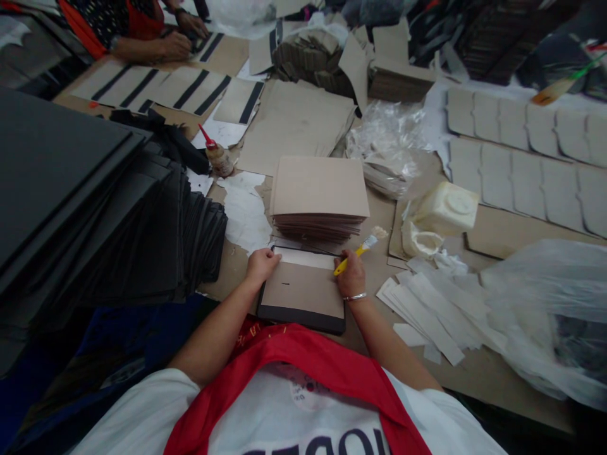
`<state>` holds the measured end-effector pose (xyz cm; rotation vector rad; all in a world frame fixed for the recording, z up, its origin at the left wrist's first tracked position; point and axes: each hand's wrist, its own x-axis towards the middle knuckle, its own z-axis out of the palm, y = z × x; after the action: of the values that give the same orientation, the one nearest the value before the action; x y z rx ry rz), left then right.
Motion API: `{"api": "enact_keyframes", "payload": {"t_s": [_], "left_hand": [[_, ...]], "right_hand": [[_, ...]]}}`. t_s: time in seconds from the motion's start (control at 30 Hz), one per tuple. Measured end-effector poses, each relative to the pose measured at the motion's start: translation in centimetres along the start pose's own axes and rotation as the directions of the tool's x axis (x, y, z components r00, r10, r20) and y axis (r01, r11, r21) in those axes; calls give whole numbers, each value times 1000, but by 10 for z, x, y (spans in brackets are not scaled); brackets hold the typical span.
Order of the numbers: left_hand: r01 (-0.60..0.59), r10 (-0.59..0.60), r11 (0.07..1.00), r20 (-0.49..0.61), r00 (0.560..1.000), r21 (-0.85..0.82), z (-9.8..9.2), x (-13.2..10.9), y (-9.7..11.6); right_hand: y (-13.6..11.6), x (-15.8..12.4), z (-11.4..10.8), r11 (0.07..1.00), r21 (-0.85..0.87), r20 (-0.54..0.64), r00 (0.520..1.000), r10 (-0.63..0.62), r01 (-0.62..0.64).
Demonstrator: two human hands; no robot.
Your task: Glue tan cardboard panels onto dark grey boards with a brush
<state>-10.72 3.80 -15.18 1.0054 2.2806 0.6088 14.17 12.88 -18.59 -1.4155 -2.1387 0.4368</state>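
In front of me lies a tan board panel (pixel 303 289) with a dark border along its edges and a white strip (pixel 307 258) across its far end. My left hand (pixel 262 265) is closed at the panel's far left corner, its fingertips pinching the edge by the strip. At the far right corner, my right hand (pixel 351 275) is closed around a yellow-handled brush (pixel 361 248), its bristles pointing up and away. The right fingers also touch the panel's edge. Just beyond the panel stands a stack of tan boards (pixel 320 189).
Black sheets (pixel 190 234) are piled at left. A red-tipped glue bottle (pixel 218 155) stands beyond torn white paper (pixel 246 212). To the right are a cut plastic jug (pixel 448 208), white strips (pixel 427 303) and a plastic bag (pixel 545 309). A co-worker's hands (pixel 183 41) work at the far left.
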Motion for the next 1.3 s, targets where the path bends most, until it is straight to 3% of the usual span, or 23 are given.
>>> {"api": "enact_keyframes", "payload": {"t_s": [0.13, 0.23, 0.27, 0.33, 0.4, 0.47, 0.57, 0.8, 0.97, 1.07, 1.17, 1.3], "left_hand": [[-34, 30, 980, 25, 999, 198, -8, -7, 9], [-221, 270, 878, -58, 961, 425, -11, -14, 18], [-338, 393, 808, -13, 920, 483, -10, -16, 20], [-593, 577, 627, 211, 789, 505, -5, -18, 25], [-755, 634, 483, 417, 651, 443, 1, -19, 28], [-790, 629, 435, 482, 610, 431, 7, -20, 28], [-783, 628, 415, 477, 615, 463, 8, -22, 19], [-706, 665, 471, 312, 678, 529, -6, -37, -17], [-655, 634, 501, 276, 723, 565, -10, -54, -11], [-606, 572, 578, 258, 778, 547, -7, -59, -8], [-544, 511, 641, 228, 829, 542, -5, -55, -2], [-540, 455, 633, 298, 839, 555, -5, -48, 12]], "right_hand": [[-3, 1, -2, 999, -44, 36, 999, 26, -24], [-8, 2, -7, 988, -142, 13, 998, 65, -63], [-10, 1, -9, 981, -178, -5, 997, 76, -76], [-15, -2, -11, 969, -233, -23, 997, 74, -77], [-21, -8, -11, 969, -245, 11, 1000, 18, -15], [-28, -16, -10, 970, -209, 111, 988, -105, 127], [-35, -24, -8, 937, -145, 252, 928, -275, 317], [-33, -23, -12, 894, -195, 309, 890, -334, 403], [-34, -24, -15, 856, -250, 380, 859, -343, 453], [-33, -29, -21, 854, -208, 408, 836, -367, 477], [-33, -29, -27, 881, -170, 389, 851, -352, 442], [-37, -26, -30, 889, -219, 428, 858, -283, 402]]}}
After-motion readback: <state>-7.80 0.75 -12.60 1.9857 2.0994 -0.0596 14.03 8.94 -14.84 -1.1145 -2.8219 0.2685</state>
